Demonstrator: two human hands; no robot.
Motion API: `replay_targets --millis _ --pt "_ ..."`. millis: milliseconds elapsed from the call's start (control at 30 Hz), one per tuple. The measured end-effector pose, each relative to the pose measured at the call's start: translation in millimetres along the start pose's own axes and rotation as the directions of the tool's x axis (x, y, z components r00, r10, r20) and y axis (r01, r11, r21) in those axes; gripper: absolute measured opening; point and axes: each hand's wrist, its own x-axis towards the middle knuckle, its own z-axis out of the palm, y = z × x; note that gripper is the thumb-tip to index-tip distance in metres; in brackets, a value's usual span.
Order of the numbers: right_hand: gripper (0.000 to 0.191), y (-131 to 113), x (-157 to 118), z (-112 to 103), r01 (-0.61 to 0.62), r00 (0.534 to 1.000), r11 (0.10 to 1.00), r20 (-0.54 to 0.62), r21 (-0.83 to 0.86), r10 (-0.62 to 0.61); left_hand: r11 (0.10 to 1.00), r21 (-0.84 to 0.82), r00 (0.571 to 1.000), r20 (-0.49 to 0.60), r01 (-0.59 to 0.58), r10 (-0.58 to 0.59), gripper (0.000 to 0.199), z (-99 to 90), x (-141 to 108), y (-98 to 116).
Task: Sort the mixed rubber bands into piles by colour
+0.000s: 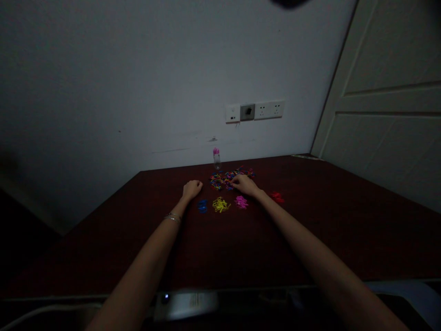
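A mixed pile of small thin coloured pieces, resembling paper clips, lies towards the back of the dark red table. My right hand reaches into its right side, fingertips pinched together among the pieces; what they grip is too small to make out. To the pile's left, my left hand rests on the table with its fingers curled closed, hiding whatever may be inside. Nearer to me are single-colour heaps: blue pieces, yellow pieces and pink pieces. Red pieces lie right of my right wrist.
A small clear bottle with pink at its top stands behind the pile, near the wall. Sockets and a switch are on the wall. A panelled door borders the right. Below the table's front edge is a pale device with a small light.
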Motion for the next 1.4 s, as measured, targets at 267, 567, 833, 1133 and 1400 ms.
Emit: replay_targets --millis 267,567,833,1133,1400 --pt "0.019 -8.2 5.2 -1.9 0.008 0.996 0.987 -0.084 0.160 0.005 1.000 0.011 1.000 -0.008 0.003 -0.003 0.042 1.9 0.6 -0.5" --pt "0.014 -69.4 -2.9 8.4 0.259 0.961 0.953 0.058 0.157 -0.271 1.000 0.018 1.000 -0.025 0.008 -0.007 0.042 3.3 1.0 -1.0" --pt "0.019 -101.6 -8.5 20.1 0.359 0.908 0.922 0.175 0.142 -0.381 1.000 0.018 1.000 -0.012 0.012 -0.011 0.042 -0.2 -1.5 1.0" --pt "0.020 -55.5 -6.9 -9.2 0.263 0.962 0.944 0.017 0.200 -0.272 1.000 0.017 1.000 -0.022 0.008 -0.007 0.041 3.5 0.8 -1.3" --pt "0.026 86.8 -35.9 -47.9 -0.161 0.950 0.985 -0.260 0.061 0.172 1.000 0.004 1.000 -0.013 0.005 -0.005 0.039 5.8 4.1 -3.6"
